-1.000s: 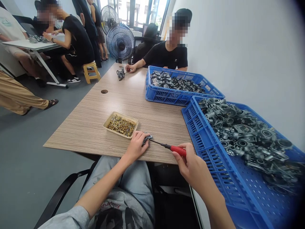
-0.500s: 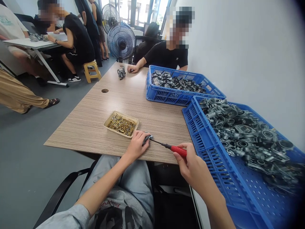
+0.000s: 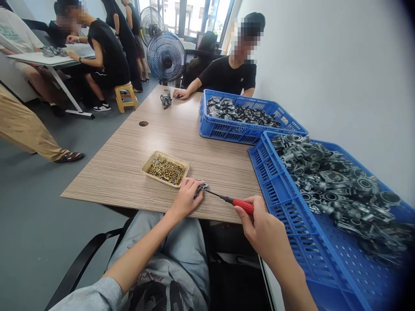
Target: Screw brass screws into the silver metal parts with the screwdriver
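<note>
On the desk [image 3: 116,160] near its edge, the left hand's [image 3: 187,196] fingers clasp a small metal part [image 3: 201,187], and from its right the right hand's [image 3: 264,220] fingers grip a red-handled screwdriver [image 3: 235,202], shaft slanting leftward to it!

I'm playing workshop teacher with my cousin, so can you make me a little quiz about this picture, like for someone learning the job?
1. Pick one: who grips the red-handled screwdriver?
A) the left hand
B) the right hand
C) the co-worker across the table
2. True or false: the tray of screws sits inside a blue crate.
3. What does the left hand hold at the screwdriver's tip?

Key:
1. B.
2. False: the tray of brass-coloured screws is on the wood-grain tabletop.
3. A small metal part, mostly hidden by the hand.
</note>
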Tool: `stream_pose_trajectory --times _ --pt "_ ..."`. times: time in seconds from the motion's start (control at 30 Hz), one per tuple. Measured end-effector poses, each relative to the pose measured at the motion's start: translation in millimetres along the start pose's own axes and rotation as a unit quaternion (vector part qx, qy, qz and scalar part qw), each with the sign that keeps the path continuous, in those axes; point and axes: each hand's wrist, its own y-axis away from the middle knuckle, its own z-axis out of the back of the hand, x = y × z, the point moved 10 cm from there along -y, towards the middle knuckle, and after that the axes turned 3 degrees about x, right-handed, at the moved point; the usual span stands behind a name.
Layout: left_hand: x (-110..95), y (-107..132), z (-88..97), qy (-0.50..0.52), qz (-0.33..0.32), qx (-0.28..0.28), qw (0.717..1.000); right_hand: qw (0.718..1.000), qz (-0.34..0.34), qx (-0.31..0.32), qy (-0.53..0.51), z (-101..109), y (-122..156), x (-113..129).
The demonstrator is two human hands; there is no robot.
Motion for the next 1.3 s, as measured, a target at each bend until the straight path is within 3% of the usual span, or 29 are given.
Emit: stream_pose_trajectory --times 0.13,0.33,0.5,0.67,0.83,1.03,1.2,1.3 --pt "2 1 -1.0 0.000 0.004 0.002 1.000 0.994 0.045 0.023 -0.094 -3 0 8" --pt "4 2 -3.5 -0.003 0.006 0.004 1.000 1.000 -0.012 0.004 0.002 0 -2 -3" --pt "4 1 -2.8 -0.003 0.009 0.006 1.000 0.991 0.039 0.040 -0.124 -4 -2 7" --pt "2 1 -1.3 0.000 0.006 0.003 1.000 1.000 -0.025 0.009 -0.012 1 -5 -8" --pt "2 1 -1.4 -0.001 0.003 0.002 1.000 0.990 0.031 0.044 -0.132 -4 -5 3" --pt "2 0 -0.1 -0.002 0.006 0.001 1.000 0.999 -0.026 -0.006 -0.039 1 -3 -4" --pt "2 0 -0.3 -0.005 0.010 0.005 1.000 0.989 0.032 0.026 -0.140 -4 -3 9" --pt "2 0 -0.2 -0.003 0.010 0.003 1.000 0.995 0.007 0.003 -0.104 -2 -4 4"
